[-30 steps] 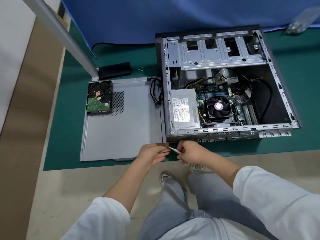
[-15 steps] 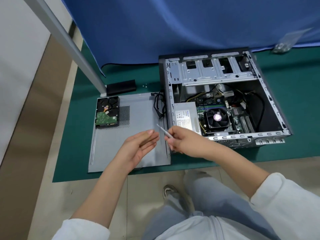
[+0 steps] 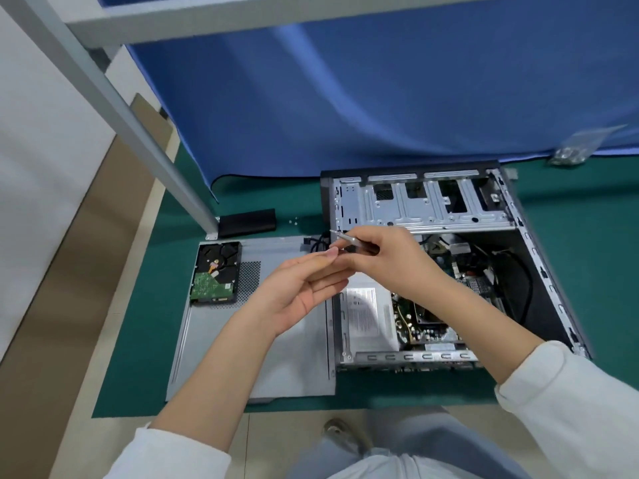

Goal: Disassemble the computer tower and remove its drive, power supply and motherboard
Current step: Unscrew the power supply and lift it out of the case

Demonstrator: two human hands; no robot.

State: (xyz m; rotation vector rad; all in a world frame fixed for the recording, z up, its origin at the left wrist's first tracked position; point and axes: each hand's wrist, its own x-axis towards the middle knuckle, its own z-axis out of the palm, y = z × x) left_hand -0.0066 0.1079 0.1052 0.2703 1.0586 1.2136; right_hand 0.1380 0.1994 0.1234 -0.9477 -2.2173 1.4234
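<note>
**On the green mat: open computer case, drive already out**

On the left of the green mat (image 3: 145, 305), a grey side panel (image 3: 276, 357) lies flat, and the hard drive (image 3: 214, 271) rests on its far left corner, circuit board up. Just beyond the panel sits a black box (image 3: 247, 223), next to the foot of a slanting grey metal post (image 3: 138, 133).

Above the panel, the left hand (image 3: 297, 292) is held palm up, its fingers straight and close together, holding nothing that can be seen. Its fingertips meet the right hand (image 3: 390, 261), which pinches a thin screwdriver (image 3: 345, 238) between thumb and fingers, the tip pointing left and away.

Under the right hand, the computer case (image 3: 539, 271) lies on its side, open upward. The silver power supply (image 3: 366, 316) sits in its near left corner, with the motherboard (image 3: 428, 326) just to its right, partly hidden by the right forearm. Empty metal drive bays (image 3: 422, 205) span the far end. A blue cloth (image 3: 380, 98) hangs behind, and a clear plastic bag (image 3: 584, 146) lies at far right.
</note>
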